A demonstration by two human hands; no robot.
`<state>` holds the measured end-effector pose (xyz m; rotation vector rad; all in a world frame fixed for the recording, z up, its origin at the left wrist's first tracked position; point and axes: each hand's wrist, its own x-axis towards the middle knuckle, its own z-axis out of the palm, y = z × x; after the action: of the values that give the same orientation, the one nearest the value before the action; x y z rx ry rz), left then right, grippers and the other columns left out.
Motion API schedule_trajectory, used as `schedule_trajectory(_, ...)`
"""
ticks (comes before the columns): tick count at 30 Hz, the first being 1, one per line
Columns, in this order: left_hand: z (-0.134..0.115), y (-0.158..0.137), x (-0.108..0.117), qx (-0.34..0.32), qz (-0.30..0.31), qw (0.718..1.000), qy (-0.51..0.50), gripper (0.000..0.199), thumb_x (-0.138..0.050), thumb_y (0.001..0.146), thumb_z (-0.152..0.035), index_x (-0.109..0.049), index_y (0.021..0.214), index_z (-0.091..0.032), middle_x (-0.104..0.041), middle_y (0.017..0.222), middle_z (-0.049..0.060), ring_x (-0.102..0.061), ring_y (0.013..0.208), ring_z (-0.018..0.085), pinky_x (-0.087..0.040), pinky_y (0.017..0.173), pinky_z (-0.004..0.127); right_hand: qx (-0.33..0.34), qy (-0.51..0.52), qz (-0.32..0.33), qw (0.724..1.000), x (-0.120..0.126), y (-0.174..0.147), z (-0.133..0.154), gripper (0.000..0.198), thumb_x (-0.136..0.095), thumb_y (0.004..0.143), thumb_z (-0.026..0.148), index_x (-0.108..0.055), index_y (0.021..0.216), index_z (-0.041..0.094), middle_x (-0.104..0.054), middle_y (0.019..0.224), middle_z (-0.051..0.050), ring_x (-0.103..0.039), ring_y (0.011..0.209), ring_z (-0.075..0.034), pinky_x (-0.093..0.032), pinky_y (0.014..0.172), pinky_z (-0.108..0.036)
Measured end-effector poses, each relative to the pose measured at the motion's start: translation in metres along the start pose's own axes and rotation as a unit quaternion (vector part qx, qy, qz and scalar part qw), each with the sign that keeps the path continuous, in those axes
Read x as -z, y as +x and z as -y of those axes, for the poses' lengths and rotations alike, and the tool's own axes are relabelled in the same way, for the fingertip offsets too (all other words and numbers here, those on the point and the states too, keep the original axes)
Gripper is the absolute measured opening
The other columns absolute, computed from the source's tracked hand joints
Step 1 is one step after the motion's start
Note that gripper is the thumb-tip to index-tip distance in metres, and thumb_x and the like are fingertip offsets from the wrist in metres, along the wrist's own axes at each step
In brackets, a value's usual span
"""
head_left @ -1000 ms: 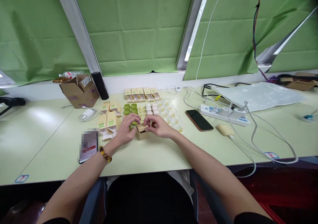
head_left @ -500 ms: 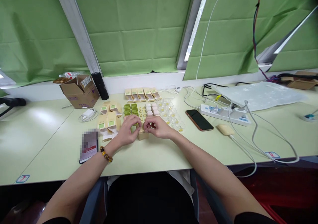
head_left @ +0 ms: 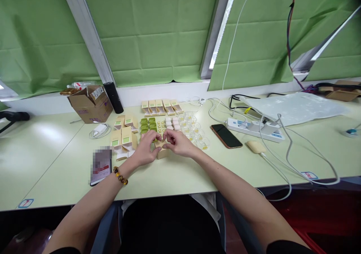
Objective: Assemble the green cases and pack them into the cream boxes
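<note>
A small tan cardboard box point(head_left: 162, 154) stands on the table between my hands. My left hand point(head_left: 147, 147) is curled round its left side, thumb against the box. From the right, my right hand point(head_left: 178, 143) bends its fingers over the top edge, and its thumb touches the box too. The fingers partly hide the box top. Just beyond are rows of green square cups point(head_left: 149, 124), tiny yellowish pieces point(head_left: 161, 124), pale pink pieces point(head_left: 173, 123) and clear plastic cups point(head_left: 192, 128).
Open tan boxes stand at the back point(head_left: 160, 107) and left point(head_left: 124, 138). A tablet-like device point(head_left: 100, 167) lies by my left forearm. On the right are a phone point(head_left: 226, 136), a power strip point(head_left: 255, 129), a cream case point(head_left: 255, 147) and loose white cables. A carton point(head_left: 91, 105) sits back left.
Both hands have closed in on the small box. My fingertips have come nearer each other over its top, and both thumbs now rest against it.
</note>
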<state>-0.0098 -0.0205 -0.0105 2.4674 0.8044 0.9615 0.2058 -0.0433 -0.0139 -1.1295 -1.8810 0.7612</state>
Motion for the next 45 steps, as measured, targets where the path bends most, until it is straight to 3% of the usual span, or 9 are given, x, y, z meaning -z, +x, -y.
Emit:
schedule_trajectory(6,0.009,0.001,0.002,0.004,-0.061,0.997,-0.039,0.024,-0.059,0.086,-0.014,-0.057,0.108,-0.023,-0.064,0.105,0.006,-0.06,0.098,0.024,-0.048,0.093,0.041,0.007,0.0,-0.031,0.999,0.019,0.0,0.005,0.024,-0.076,0.08,0.028,-0.054,0.088,0.025,-0.039,0.066,0.009,-0.037,0.06,-0.013,-0.029,0.059,-0.027)
schedule_trajectory(14,0.012,0.003,-0.001,0.088,-0.131,0.985,-0.075,0.019,-0.056,0.083,-0.007,-0.059,0.096,-0.021,-0.067,0.094,0.004,-0.07,0.082,0.018,-0.055,0.077,0.033,-0.026,-0.26,0.111,0.959,0.033,-0.003,0.012,0.045,-0.092,0.072,0.038,-0.05,0.072,0.023,-0.061,0.069,0.002,-0.044,0.061,-0.015,-0.02,0.061,-0.03)
schedule_trajectory(17,0.01,0.001,-0.001,0.121,-0.125,0.98,-0.102,0.015,-0.055,0.084,-0.009,-0.058,0.092,-0.021,-0.066,0.093,0.002,-0.073,0.072,0.016,-0.053,0.064,0.029,-0.047,-0.328,0.102,0.938,0.031,-0.003,0.012,0.037,-0.084,0.082,0.042,-0.053,0.076,0.023,-0.065,0.073,-0.001,-0.051,0.066,-0.018,-0.021,0.062,-0.03)
schedule_trajectory(22,0.011,0.001,-0.001,0.152,-0.12,0.97,-0.148,0.012,-0.054,0.086,-0.011,-0.054,0.09,-0.022,-0.066,0.084,0.0,-0.068,0.058,0.014,-0.048,0.052,0.026,-0.089,-0.444,0.063,0.889,0.04,-0.003,0.015,0.008,-0.063,0.095,0.027,-0.059,0.089,0.023,-0.073,0.089,-0.004,-0.064,0.08,-0.021,-0.022,0.064,-0.03)
schedule_trajectory(27,0.011,0.003,-0.002,0.102,-0.126,0.98,-0.112,0.019,-0.054,0.086,-0.008,-0.059,0.099,-0.022,-0.071,0.096,0.004,-0.076,0.089,0.02,-0.059,0.081,0.034,-0.08,-0.409,0.135,0.899,0.044,-0.004,0.022,0.03,-0.075,0.088,0.047,-0.059,0.088,0.023,-0.074,0.092,-0.003,-0.064,0.08,-0.02,-0.023,0.062,-0.029)
schedule_trajectory(30,0.009,0.003,-0.002,0.107,-0.106,0.981,-0.121,0.023,-0.053,0.086,-0.008,-0.059,0.103,-0.022,-0.072,0.103,0.005,-0.077,0.091,0.02,-0.058,0.082,0.034,-0.078,-0.411,0.14,0.898,0.041,-0.005,0.024,0.035,-0.072,0.09,0.055,-0.06,0.088,0.022,-0.074,0.092,-0.003,-0.063,0.081,-0.02,-0.024,0.062,-0.029)
schedule_trajectory(34,0.007,0.002,-0.002,0.121,-0.115,0.978,-0.125,0.021,-0.052,0.086,-0.008,-0.059,0.101,-0.022,-0.069,0.1,0.002,-0.073,0.072,0.015,-0.056,0.072,0.031,-0.094,-0.451,0.102,0.882,0.043,-0.004,0.023,0.011,-0.057,0.099,0.031,-0.063,0.095,0.022,-0.076,0.096,-0.006,-0.065,0.083,-0.021,-0.025,0.064,-0.03)
schedule_trajectory(39,0.01,0.003,0.0,0.115,-0.122,0.981,-0.095,0.022,-0.051,0.086,-0.009,-0.06,0.1,-0.023,-0.071,0.098,0.003,-0.068,0.072,0.016,-0.053,0.072,0.033,-0.114,-0.489,0.096,0.859,0.047,-0.004,0.019,0.021,-0.047,0.099,0.017,-0.066,0.107,0.021,-0.077,0.104,-0.011,-0.068,0.088,-0.024,-0.03,0.069,-0.03)
schedule_trajectory(45,0.005,0.003,0.003,0.084,-0.048,0.995,-0.009,0.032,-0.06,0.091,-0.021,-0.057,0.123,-0.024,-0.072,0.119,0.008,-0.069,0.107,0.026,-0.048,0.106,0.05,-0.107,-0.494,0.114,0.855,0.042,-0.004,0.016,0.019,-0.05,0.096,0.017,-0.066,0.105,0.022,-0.077,0.105,-0.011,-0.071,0.091,-0.026,-0.033,0.07,-0.031)
